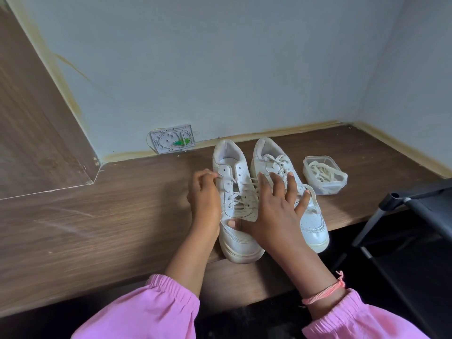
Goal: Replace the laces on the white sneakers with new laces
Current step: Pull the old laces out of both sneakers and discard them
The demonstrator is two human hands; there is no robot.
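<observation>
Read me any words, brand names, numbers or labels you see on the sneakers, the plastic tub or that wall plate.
No readable text anywhere in this view.
Left sneaker: no logo or lettering shows.
Right sneaker: plain white, no visible print.
Plastic container with laces: no label visible.
Wall plate: moulded shapes and a green part, any marks too small to read.

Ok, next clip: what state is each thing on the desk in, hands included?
Left sneaker: upright, top eyelets empty, lace partly pulled out.
Right sneaker: upright, laced, lace ends loose.
Plastic container: lid off, laces inside, one hanging over the rim.
Left hand: pinches the left sneaker's lace.
Right hand: fingers spread, rests across both sneakers.
</observation>
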